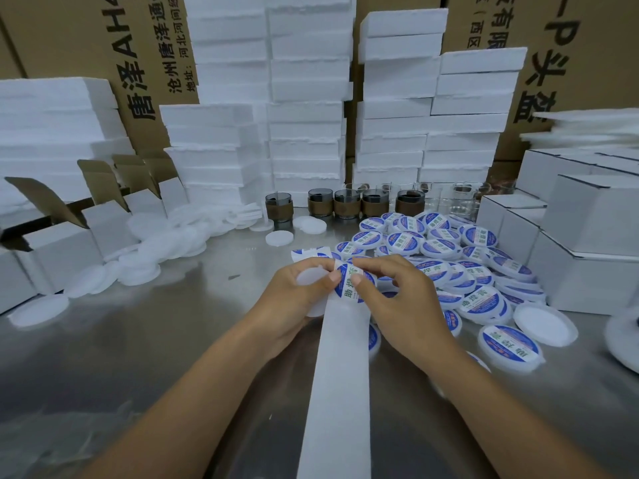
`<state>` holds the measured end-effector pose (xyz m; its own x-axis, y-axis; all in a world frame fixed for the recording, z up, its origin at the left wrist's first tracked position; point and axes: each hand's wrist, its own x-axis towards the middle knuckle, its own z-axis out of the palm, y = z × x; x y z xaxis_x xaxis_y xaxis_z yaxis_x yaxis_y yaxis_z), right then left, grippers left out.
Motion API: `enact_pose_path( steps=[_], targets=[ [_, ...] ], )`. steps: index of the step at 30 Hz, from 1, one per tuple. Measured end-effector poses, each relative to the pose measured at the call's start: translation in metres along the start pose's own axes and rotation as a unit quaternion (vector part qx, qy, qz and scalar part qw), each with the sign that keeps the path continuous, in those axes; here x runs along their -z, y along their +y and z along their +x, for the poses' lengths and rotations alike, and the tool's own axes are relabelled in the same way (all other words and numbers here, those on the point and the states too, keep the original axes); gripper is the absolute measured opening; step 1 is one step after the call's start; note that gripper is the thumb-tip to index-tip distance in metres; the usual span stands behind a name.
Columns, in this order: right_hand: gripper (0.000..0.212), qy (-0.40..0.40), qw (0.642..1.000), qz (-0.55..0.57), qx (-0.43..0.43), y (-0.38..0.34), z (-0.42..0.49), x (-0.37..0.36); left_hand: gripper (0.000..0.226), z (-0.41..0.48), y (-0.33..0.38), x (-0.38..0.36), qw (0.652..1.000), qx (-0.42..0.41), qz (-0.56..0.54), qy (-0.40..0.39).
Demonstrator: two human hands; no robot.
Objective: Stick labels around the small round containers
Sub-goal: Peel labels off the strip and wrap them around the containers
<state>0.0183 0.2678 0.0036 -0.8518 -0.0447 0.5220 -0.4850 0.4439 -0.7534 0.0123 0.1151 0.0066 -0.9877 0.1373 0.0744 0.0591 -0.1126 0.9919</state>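
Note:
My left hand (pixel 294 292) grips a plain white round container (pixel 308 279) above the steel table. My right hand (pixel 397 295) pinches a blue-and-white label (pixel 349 283) at the top of a long white backing strip (pixel 340 375) that runs down toward me. Both thumbs press on the label at the container's right edge. A pile of labelled containers (pixel 446 257) lies to the right. Unlabelled white containers (pixel 145 257) lie in a heap to the left.
Open white cartons (pixel 62 243) stand at the left and closed white boxes (pixel 581 243) at the right. Foam slabs (pixel 304 98) and brown cartons rise at the back. Glass cups (pixel 345 202) with brown bands line the far table.

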Motion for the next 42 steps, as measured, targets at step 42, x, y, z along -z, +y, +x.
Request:
enact_pose_path(
  steps=[42],
  targets=[
    [0.025, 0.079, 0.976, 0.195, -0.053, -0.012, 0.005, 0.009, 0.012, 0.007, -0.004, 0.000, 0.987, -0.011, 0.066, 0.146]
  ],
)
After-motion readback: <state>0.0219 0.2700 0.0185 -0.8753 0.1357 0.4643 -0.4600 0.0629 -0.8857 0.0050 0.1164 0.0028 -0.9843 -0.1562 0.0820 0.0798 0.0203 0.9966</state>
